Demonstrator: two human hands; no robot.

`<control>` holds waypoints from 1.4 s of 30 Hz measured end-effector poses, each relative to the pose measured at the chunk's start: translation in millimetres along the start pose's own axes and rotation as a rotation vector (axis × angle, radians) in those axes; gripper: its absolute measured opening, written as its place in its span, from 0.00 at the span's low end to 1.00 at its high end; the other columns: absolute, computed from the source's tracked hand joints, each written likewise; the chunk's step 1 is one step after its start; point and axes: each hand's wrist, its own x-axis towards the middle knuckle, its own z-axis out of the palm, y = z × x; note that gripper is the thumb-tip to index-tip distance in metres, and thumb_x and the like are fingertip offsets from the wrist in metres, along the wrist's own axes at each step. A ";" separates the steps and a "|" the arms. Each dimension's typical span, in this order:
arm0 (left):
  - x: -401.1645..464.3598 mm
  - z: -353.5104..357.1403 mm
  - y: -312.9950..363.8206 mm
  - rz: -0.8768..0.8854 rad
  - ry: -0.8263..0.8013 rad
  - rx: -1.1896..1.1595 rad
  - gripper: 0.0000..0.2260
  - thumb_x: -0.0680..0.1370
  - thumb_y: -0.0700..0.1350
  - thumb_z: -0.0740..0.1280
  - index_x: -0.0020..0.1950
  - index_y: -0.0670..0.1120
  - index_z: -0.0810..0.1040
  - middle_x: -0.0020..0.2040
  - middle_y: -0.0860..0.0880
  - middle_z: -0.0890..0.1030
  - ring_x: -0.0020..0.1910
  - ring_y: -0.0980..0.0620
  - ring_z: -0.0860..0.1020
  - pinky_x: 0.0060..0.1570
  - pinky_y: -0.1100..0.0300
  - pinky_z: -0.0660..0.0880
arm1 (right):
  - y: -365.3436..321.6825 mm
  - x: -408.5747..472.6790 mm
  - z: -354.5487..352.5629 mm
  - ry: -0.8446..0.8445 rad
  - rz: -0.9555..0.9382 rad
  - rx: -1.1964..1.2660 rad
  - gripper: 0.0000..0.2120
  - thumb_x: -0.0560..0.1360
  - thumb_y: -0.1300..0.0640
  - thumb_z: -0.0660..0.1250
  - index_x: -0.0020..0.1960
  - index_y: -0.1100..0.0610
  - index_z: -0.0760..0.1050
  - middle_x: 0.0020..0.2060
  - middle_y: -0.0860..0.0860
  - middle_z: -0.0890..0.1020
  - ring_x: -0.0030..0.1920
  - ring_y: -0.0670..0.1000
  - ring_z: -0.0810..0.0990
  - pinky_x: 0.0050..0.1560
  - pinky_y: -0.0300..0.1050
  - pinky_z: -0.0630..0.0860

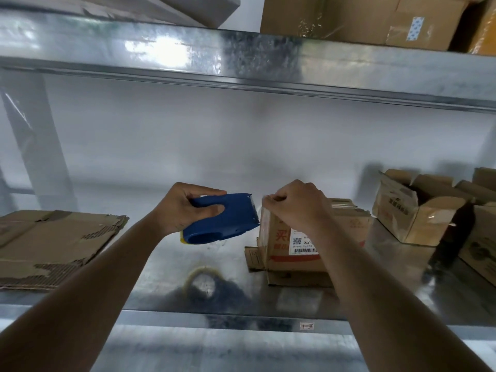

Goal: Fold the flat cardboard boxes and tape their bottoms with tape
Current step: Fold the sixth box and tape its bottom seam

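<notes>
On the steel shelf (pixel 161 267): one box (pixel 295 245), upturned, its top edge pinched by the right hand (pixel 298 204); dispenser (pixel 222 220) gripped by the left hand (pixel 179 206); flat cardboard (pixel 53 240) stacked at left; open boxes (pixel 418 208) at right, contents unseen.

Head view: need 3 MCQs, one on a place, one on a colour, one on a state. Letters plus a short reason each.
1. Where does the stack of flat cardboard lie?
A. on the shelf, left of the hands
B. on the upper shelf
C. on top of the folded box

2. What colour is the tape dispenser?
A. red
B. blue
C. green

3. What is the right hand doing?
A. hanging idle
B. lying flat on the shelf
C. pinching at the top edge of the upright box

Answers:
1 A, the stack lies at the far left of the metal shelf.
2 B, its body is blue in the left hand.
3 C, the fingers are curled at the box's top left edge.
</notes>
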 end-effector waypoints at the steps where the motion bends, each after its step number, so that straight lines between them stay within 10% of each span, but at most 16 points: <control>1: 1.2 0.9 3.0 0.001 -0.013 0.016 0.14 0.75 0.38 0.77 0.58 0.50 0.87 0.52 0.55 0.88 0.52 0.53 0.86 0.49 0.59 0.83 | -5.7 0.9 4.4 0.035 0.047 0.016 0.17 0.77 0.39 0.68 0.38 0.50 0.83 0.29 0.45 0.82 0.33 0.46 0.80 0.33 0.39 0.70; 10: 15.4 6.3 26.2 -0.014 -0.015 0.220 0.13 0.73 0.46 0.81 0.57 0.54 0.88 0.50 0.57 0.88 0.48 0.57 0.86 0.51 0.55 0.84 | -21.6 0.7 20.2 0.090 0.207 0.113 0.11 0.72 0.45 0.75 0.37 0.52 0.82 0.32 0.46 0.83 0.33 0.49 0.82 0.34 0.40 0.77; 14: 5.0 18.8 18.1 0.057 -0.127 0.704 0.14 0.72 0.54 0.80 0.56 0.57 0.88 0.54 0.59 0.86 0.49 0.61 0.82 0.56 0.56 0.81 | -28.3 -1.5 22.2 0.111 0.202 0.070 0.09 0.74 0.48 0.75 0.41 0.53 0.81 0.35 0.47 0.83 0.35 0.48 0.81 0.35 0.40 0.77; 20: -12.1 14.6 3.4 -0.024 0.054 0.404 0.14 0.71 0.50 0.82 0.54 0.59 0.87 0.46 0.65 0.85 0.44 0.67 0.83 0.45 0.70 0.80 | -15.6 -3.6 30.0 0.104 0.062 0.096 0.05 0.76 0.49 0.72 0.48 0.49 0.79 0.39 0.44 0.83 0.43 0.49 0.81 0.55 0.50 0.82; 23: -11.5 14.6 4.2 0.039 0.117 0.324 0.16 0.70 0.49 0.82 0.57 0.57 0.87 0.49 0.70 0.84 0.49 0.67 0.83 0.51 0.70 0.79 | -4.2 -5.0 28.4 0.111 -0.092 0.082 0.04 0.79 0.52 0.70 0.45 0.49 0.78 0.35 0.44 0.81 0.38 0.45 0.80 0.80 0.53 0.59; 35: -12.7 2.0 8.2 0.210 0.224 0.170 0.17 0.71 0.43 0.81 0.59 0.47 0.87 0.53 0.56 0.87 0.53 0.58 0.85 0.54 0.61 0.82 | 10.9 -27.3 34.2 0.183 -0.118 -0.148 0.23 0.84 0.45 0.62 0.78 0.44 0.69 0.70 0.47 0.74 0.71 0.52 0.70 0.72 0.57 0.62; 42: -21.6 -0.9 22.4 0.250 0.167 -0.009 0.19 0.69 0.41 0.80 0.60 0.44 0.86 0.54 0.55 0.88 0.52 0.54 0.86 0.50 0.63 0.82 | 29.0 -31.9 41.1 0.221 -0.224 0.199 0.18 0.82 0.60 0.67 0.71 0.51 0.78 0.68 0.47 0.79 0.74 0.49 0.69 0.78 0.55 0.63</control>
